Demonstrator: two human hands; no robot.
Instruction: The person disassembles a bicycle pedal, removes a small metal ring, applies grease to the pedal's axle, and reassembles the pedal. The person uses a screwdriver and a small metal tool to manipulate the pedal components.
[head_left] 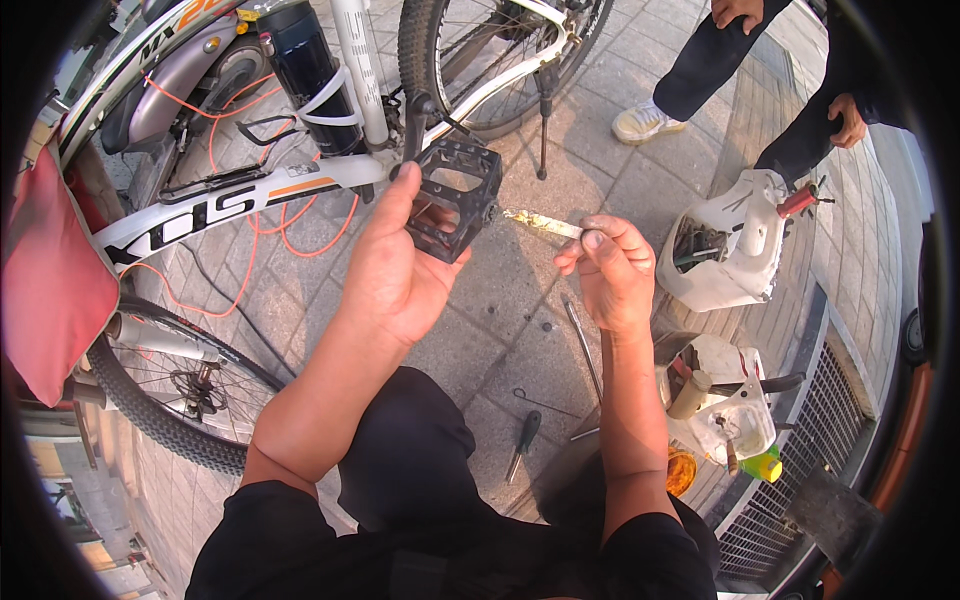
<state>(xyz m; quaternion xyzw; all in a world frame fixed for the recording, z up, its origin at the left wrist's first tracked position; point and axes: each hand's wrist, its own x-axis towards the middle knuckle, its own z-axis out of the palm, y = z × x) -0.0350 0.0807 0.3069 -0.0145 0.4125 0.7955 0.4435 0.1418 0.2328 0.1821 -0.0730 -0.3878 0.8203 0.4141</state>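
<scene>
My left hand point(397, 240) is closed around a black bicycle pedal point(462, 160), thumb along its near-left edge and fingers underneath. The pedal sits by the crank arm point(417, 122) of a white bicycle point(240, 200); whether it is joined to the crank I cannot tell. Between thumb and fingers, my right hand point(618, 268) pinches a thin flat pale stick point(553, 225). Yellowish grease coats the stick's far end, which points at the outer end of the pedal's axle, very near it.
A cut-open white jug point(728, 245) holding tools stands right, with another white container point(740, 420) nearer. A green-handled screwdriver point(526, 432) and a metal rod point(580, 340) lie on the paving. Another person's legs point(705, 60) are at the upper right. An orange cord point(255, 225) trails left.
</scene>
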